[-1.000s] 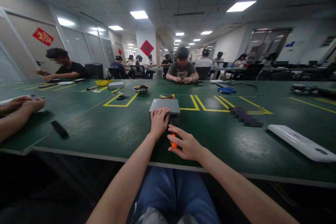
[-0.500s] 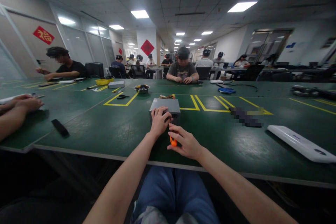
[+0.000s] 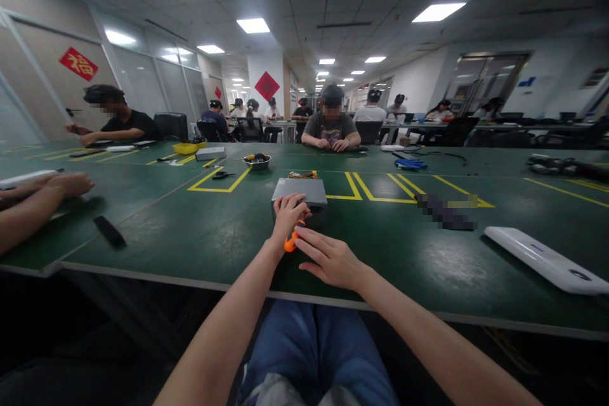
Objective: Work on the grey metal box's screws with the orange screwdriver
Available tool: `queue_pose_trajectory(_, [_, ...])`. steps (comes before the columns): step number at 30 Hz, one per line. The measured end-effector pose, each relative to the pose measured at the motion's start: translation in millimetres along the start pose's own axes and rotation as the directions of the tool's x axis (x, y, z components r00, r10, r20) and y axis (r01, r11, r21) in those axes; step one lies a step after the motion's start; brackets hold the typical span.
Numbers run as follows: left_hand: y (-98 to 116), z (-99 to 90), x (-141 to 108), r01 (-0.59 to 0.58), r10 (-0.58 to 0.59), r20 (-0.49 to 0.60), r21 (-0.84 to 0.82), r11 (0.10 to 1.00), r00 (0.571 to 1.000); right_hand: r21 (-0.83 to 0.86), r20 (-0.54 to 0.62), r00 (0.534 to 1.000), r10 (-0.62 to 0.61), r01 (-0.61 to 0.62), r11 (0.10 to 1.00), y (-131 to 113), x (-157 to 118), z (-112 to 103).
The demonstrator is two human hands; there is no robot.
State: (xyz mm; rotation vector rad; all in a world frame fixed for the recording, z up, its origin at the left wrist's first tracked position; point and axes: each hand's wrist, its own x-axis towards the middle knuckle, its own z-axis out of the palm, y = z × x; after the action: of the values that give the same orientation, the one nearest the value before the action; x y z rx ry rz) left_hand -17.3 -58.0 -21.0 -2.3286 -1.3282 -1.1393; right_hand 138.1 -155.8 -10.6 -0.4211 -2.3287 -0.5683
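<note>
A grey metal power supply unit (image 3: 309, 188) sits on the green table in front of me, with a bundle of cables at its far side. My left hand (image 3: 286, 217) lies over its near left corner, fingers on the top. Below that hand's thumb side, a screwdriver (image 3: 290, 242) with an orange and dark handle leans to the left, apparently held in the left fingers. Its tip is hidden by the hand. My right hand (image 3: 334, 260) has its fingers stretched out, their tips at or just beside the handle.
To the right are a white oblong device (image 3: 542, 259) and a blurred dark item (image 3: 445, 212). A metal bowl (image 3: 257, 162) with small parts stands beyond. A black slab (image 3: 109, 231) lies left, near a co-worker's arms (image 3: 52, 200). Another person (image 3: 332, 127) sits opposite.
The screwdriver handle has swung left, from the right fingers to under my left hand. My right fingers have straightened. The co-worker's hands at left have shifted right.
</note>
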Motion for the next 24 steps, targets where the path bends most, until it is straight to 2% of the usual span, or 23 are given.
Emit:
queue_pose_trajectory(6, [2, 2.3, 0, -0.032, 0.032, -0.004, 0.021, 0.999, 0.999, -0.061, -0.040, 0.999, -0.017, 0.014, 0.998, 1, 1, 3])
queue_pose_trajectory(13, [5, -2.0, 0, -0.018, 0.018, -0.014, 0.000, 1.000, 1.000, -0.148, -0.034, 0.994, -0.107, 0.101, 0.984, 4, 2, 7])
queue_pose_trajectory(18, [10, -7.4, -1, 0.051, -0.051, -0.025, -0.021, 0.999, 0.998, -0.184, -0.128, 0.991, -0.043, 0.019, 0.983, 7, -1, 12])
queue_pose_trajectory(24, [10, -5.7, 1, 0.043, -0.044, -0.056, -0.030, 0.999, 0.997, -0.191, -0.049, 0.999, -0.019, 0.010, 0.982, 5, -3, 5])
